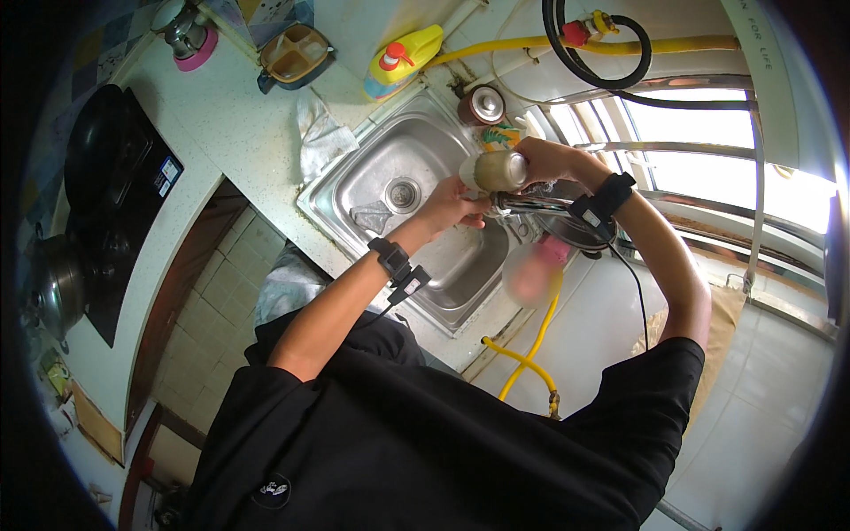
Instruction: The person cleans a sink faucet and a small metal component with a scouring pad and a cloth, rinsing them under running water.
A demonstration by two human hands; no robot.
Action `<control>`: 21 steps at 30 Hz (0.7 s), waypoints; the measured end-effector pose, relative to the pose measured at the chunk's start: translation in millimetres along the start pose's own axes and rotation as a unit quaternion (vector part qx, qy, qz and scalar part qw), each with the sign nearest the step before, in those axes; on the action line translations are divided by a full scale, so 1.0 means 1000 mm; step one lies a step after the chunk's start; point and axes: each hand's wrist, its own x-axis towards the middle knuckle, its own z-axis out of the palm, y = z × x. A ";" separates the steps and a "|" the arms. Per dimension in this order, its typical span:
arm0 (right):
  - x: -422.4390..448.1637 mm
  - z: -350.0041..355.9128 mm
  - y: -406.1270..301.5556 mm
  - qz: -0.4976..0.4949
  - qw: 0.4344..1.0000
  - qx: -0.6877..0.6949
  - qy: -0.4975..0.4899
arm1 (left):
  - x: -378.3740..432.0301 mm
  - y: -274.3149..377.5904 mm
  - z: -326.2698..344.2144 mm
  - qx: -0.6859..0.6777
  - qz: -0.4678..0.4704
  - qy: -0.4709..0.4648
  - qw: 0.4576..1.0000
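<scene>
My right hand (548, 161) grips a cloudy jar (499, 171) with a pale end, tilted over the sink's far right side. Close by, my left hand (446, 210) has its fingers at the jar's pale end and the tip of the chrome faucet spout (531, 204). Whether those fingers hold anything is hidden. Both hands are above the stainless steel sink (458, 279). In its basin are a round drain strainer (402, 195) and a crumpled grey cloth (371, 216). Wristbands with cables are on both wrists.
A white cloth (323, 139) lies on the counter left of the sink. Behind stand a yellow detergent bottle (403, 63), a brown canister (482, 106) and a seasoning box (296, 54). Yellow hoses (531, 358) run at right. A black pan (99, 149) sits on the cooktop (147, 174).
</scene>
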 end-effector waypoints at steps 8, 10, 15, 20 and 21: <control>0.006 0.003 0.005 0.095 0.993 0.073 -0.023 | 0.000 0.000 -0.001 -0.002 -0.002 -0.001 1.000; 0.012 0.006 0.028 0.097 0.986 0.126 -0.050 | 0.000 0.000 0.000 -0.002 -0.005 0.000 1.000; 0.008 0.006 0.036 0.100 0.955 0.268 -0.081 | -0.002 0.003 0.003 -0.006 0.001 0.011 1.000; 0.005 0.001 0.009 0.098 0.959 0.255 -0.081 | -0.001 0.004 0.000 0.004 -0.008 0.006 1.000; 0.005 0.000 0.003 0.095 0.972 0.203 -0.072 | -0.002 0.004 0.001 0.001 -0.006 0.006 1.000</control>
